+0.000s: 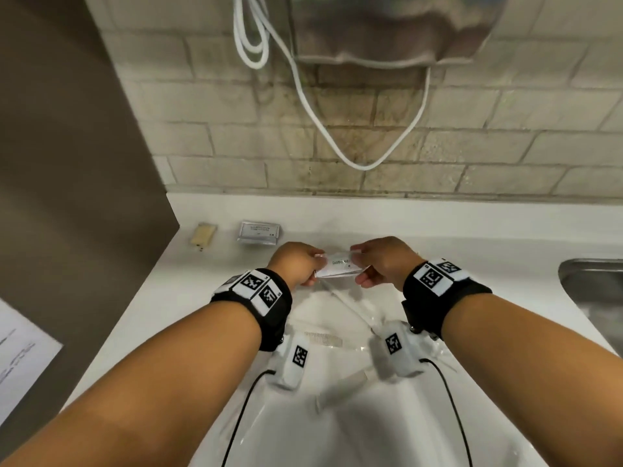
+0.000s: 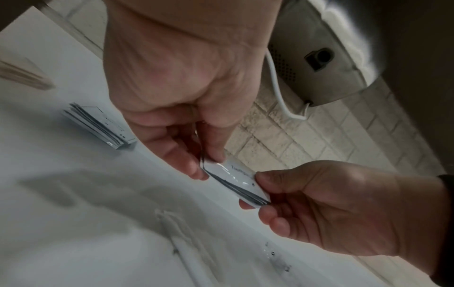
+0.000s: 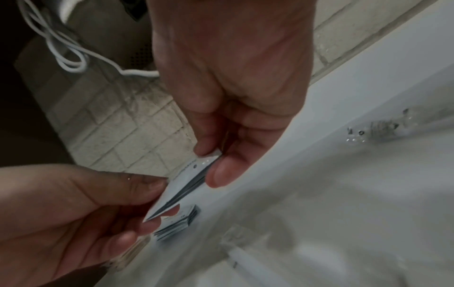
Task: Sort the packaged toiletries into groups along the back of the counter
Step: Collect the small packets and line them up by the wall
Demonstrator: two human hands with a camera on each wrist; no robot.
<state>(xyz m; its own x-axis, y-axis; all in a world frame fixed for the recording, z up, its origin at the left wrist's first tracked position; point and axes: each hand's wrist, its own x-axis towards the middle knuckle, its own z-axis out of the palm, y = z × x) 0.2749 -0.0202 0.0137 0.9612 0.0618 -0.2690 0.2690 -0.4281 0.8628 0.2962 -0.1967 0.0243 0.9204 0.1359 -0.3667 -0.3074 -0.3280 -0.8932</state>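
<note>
Both my hands hold one small stack of white sachets (image 1: 340,267) just above the white counter (image 1: 472,227). My left hand (image 1: 312,269) pinches its left end, seen close in the left wrist view (image 2: 209,165) on the stack (image 2: 236,180). My right hand (image 1: 362,264) pinches the right end, shown in the right wrist view (image 3: 209,165) on the same stack (image 3: 186,184). Another stack of sachets (image 1: 259,232) lies at the back left, also visible from the wrists (image 2: 98,126) (image 3: 179,223). A beige packet (image 1: 203,234) lies left of it.
Wrapped toothbrushes (image 1: 344,301), a comb (image 1: 323,338) and a small tube (image 1: 340,389) lie on the counter under my wrists. A metal sink (image 1: 593,288) is at the right edge. A wall unit (image 1: 381,28) with a white cord (image 1: 317,109) hangs above the tiled wall.
</note>
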